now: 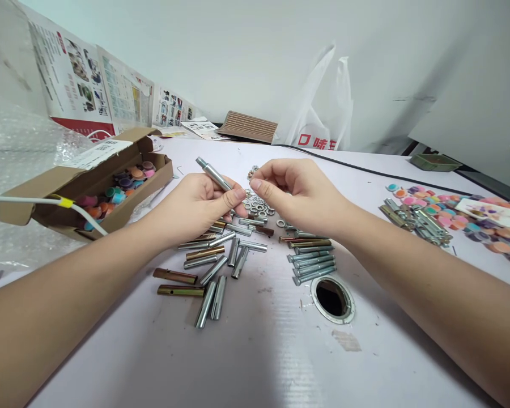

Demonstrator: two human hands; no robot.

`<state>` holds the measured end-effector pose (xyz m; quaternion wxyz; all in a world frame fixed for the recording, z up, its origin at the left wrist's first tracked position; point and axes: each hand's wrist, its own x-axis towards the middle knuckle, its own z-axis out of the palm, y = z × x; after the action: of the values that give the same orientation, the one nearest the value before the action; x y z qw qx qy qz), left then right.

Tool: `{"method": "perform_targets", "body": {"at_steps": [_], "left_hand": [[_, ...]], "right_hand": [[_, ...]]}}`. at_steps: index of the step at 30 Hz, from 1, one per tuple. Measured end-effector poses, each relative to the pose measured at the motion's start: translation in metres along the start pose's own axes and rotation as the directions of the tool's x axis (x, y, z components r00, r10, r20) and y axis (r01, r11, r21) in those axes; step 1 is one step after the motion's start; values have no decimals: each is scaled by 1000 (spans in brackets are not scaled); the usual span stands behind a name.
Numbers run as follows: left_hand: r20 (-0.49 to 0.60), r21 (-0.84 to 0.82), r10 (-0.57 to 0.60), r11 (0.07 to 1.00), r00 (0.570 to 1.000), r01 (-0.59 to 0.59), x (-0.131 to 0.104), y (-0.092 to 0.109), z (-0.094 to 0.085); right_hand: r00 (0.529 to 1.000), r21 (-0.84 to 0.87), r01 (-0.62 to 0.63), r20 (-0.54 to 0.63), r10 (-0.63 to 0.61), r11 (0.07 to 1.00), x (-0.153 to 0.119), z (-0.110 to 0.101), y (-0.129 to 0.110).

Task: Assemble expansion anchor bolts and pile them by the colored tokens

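Note:
My left hand (pixel 208 207) is closed around a silver expansion bolt (pixel 213 174), its threaded end sticking up to the left. Close by on the right, my right hand (pixel 295 184) has thumb and forefinger pinched together; whatever may be between them is too small to make out. Loose metal washers (pixel 259 208) lie on the table beneath and between the hands. Below my left hand are scattered silver and brassy metal sleeves (pixel 205 303). Several bolts (pixel 314 266) lie in a rough row under my right hand.
A cardboard box (pixel 159 170) of coloured caps stands at left beside bubble wrap (pixel 17 170). More coloured caps (pixel 446 207) and a pile of expansion bolts (pixel 427 224) lie at right. A round hole with a metal rim (pixel 352 309) opens in the table (pixel 255 340). A white plastic bag (pixel 314 113) stands behind.

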<state>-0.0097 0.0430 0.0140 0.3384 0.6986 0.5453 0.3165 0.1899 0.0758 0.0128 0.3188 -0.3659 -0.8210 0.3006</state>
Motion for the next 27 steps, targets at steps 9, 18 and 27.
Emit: {"method": "perform_targets", "body": {"at_steps": [9,18,27], "left_hand": [[-66,194,81,979,995,-67,2,-9,-1],[24,179,-20,984,1000,15,-3,-2,3],[58,367,-2,930,998,-20,-2,-6,1]], "right_hand": [[988,-537,-52,93,120,842,4,-1,24],[976,-499,-69,145,161,864,6,2,36],[974,-467,-45,177,143,883,10,1,37]]}}
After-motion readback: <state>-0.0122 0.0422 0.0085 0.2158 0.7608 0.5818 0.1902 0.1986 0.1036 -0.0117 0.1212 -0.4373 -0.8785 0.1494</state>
